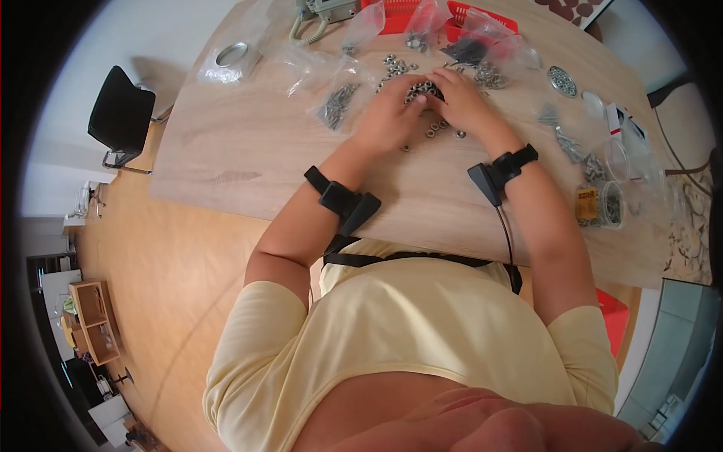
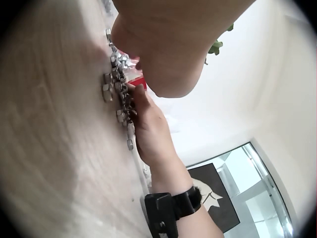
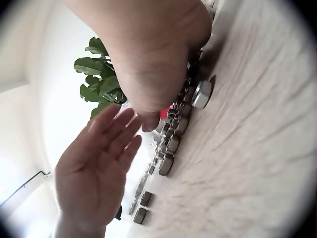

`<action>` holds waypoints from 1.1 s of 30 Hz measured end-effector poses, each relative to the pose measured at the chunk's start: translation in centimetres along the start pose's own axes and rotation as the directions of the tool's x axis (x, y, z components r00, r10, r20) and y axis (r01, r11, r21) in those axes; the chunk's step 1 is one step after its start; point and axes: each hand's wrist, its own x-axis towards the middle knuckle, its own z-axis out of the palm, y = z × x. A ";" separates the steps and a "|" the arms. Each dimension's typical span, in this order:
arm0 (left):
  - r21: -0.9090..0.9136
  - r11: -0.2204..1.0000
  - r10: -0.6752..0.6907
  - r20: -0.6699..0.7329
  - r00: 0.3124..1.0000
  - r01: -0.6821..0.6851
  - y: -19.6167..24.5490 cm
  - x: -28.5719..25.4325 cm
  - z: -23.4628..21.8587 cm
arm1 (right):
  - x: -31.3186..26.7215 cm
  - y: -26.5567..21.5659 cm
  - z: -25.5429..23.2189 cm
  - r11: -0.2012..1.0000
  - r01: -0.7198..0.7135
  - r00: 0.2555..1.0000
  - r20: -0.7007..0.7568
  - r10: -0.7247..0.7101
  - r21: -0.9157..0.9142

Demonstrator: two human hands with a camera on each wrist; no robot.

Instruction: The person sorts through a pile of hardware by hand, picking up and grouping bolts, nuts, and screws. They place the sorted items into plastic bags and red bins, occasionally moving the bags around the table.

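Note:
On the wooden table in the head view lies a pile of metal nuts [image 1: 423, 92]. My left hand [image 1: 390, 114] is at the pile's left side. In the right wrist view this left hand [image 3: 96, 168] shows its palm, fingers extended and nothing held. My right hand [image 1: 465, 99] lies along the pile's right side, its fingers reaching round the far edge. From the left wrist, the right hand [image 2: 154, 131] appears low over the table beside the nuts [image 2: 119, 82]. One loose nut [image 3: 201, 94] sits close under the right hand in the right wrist view.
Left of the hands is a clear bag of screws [image 1: 339, 105]. Behind the pile are red baskets [image 1: 403, 16] and more bags. To the right stand a round dish of small parts [image 1: 562, 81] and a clear tub [image 1: 612, 205]. A corded telephone [image 1: 331, 10] is at the back.

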 end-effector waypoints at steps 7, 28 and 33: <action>0.612 0.783 -0.148 0.017 0.989 0.107 -3.4 -0.9 1.1 | -2.8 -0.3 -3.0 0.950 0.012 0.999 -0.051 0.005 0.313; 0.622 0.754 0.045 0.273 0.961 -0.212 -5.1 4.4 3.7 | -1.3 2.2 -1.0 0.916 0.069 0.974 -0.225 0.024 0.396; 0.218 0.974 -0.012 0.327 0.945 -0.063 -2.6 4.0 1.2 | 0.4 2.1 -1.0 0.989 0.058 0.990 -0.136 -0.039 0.139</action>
